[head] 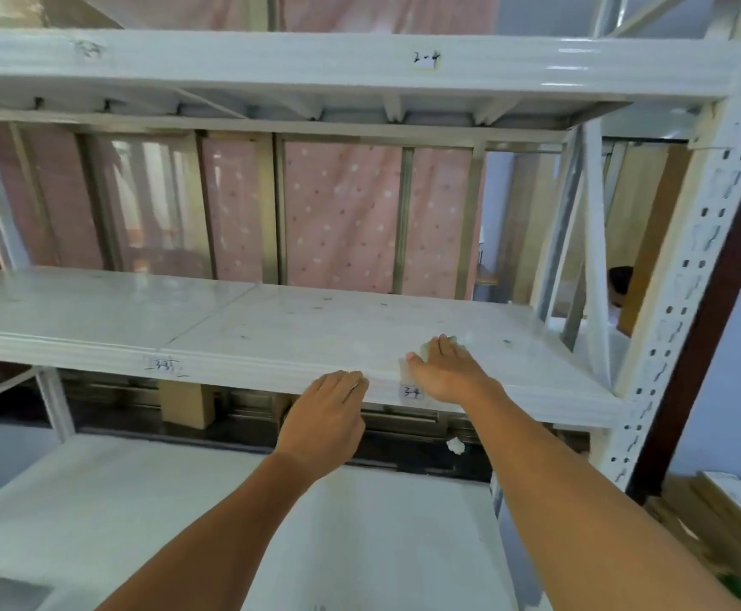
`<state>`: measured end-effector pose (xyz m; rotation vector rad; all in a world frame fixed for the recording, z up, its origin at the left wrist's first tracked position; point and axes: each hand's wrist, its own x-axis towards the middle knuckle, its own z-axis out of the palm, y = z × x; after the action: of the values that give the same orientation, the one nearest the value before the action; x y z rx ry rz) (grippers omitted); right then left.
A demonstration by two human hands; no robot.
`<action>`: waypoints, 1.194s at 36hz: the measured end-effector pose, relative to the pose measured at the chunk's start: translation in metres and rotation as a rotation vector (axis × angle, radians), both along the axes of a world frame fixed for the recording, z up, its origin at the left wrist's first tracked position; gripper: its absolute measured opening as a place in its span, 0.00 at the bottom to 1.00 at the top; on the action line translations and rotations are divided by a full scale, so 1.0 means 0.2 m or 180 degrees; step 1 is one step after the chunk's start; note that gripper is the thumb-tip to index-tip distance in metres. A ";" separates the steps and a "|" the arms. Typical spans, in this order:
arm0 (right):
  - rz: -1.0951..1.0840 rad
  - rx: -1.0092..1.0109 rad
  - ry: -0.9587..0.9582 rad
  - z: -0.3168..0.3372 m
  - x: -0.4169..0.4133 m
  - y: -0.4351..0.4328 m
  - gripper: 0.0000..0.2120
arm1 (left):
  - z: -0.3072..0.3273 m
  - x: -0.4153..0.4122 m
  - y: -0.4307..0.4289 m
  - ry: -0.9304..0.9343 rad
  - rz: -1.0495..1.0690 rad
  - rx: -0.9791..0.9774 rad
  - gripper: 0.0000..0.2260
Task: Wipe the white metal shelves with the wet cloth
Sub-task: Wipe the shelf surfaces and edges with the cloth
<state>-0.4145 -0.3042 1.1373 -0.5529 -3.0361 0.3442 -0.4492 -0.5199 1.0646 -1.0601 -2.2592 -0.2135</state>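
A pale cloth (424, 351) is pressed to the white shelf (271, 328) under the flat grip of the right hand (446, 372). The left hand (329, 412) is laid straight-fingered, nothing held, beside a "3-4" label (412, 392).

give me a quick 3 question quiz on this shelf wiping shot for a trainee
1. True or false: the right hand lies flat on the cloth, pressing it to the middle shelf.
2. Where is the left hand? A) on the top shelf B) at the middle shelf's front edge C) holding a bottle
3. Fill in: the dotted curtain behind the rack is ___.
Key: 1 true; 2 B; 3 pink.
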 end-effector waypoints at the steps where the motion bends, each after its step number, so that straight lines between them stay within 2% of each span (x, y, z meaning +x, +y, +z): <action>1: 0.0009 -0.0002 -0.0003 0.00 -0.03 -0.05 0.35 | 0.00 -0.02 -0.05 0.0013 0.0004 0.0034 0.20; 10: 0.0114 0.0000 0.0055 -0.01 -0.30 -0.51 0.37 | 0.02 -0.23 -0.50 0.0315 0.0221 -0.0203 0.21; 18: 0.0289 -0.0023 0.0106 -0.01 -0.54 -0.96 0.38 | 0.03 -0.42 -0.91 -0.0058 0.0539 -0.0038 0.22; 24: 0.0385 -0.0098 0.0096 0.00 -0.69 -1.27 0.38 | 0.05 -0.52 -1.19 -0.0404 0.0534 -0.0040 0.24; 36: 0.0390 0.0020 0.0225 -0.01 -0.89 -1.67 0.39 | 0.08 -0.73 -1.54 -0.0378 0.0585 0.0272 0.23; 43: 0.0538 0.0062 0.0162 -0.02 -1.04 -1.87 0.40 | 0.05 -0.88 -1.71 -0.0274 0.0602 0.0223 0.21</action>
<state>-0.6224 -0.6775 1.1324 -0.2822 -3.0402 0.3284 -0.6245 -0.8617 1.0753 -0.8091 -2.3937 -0.2610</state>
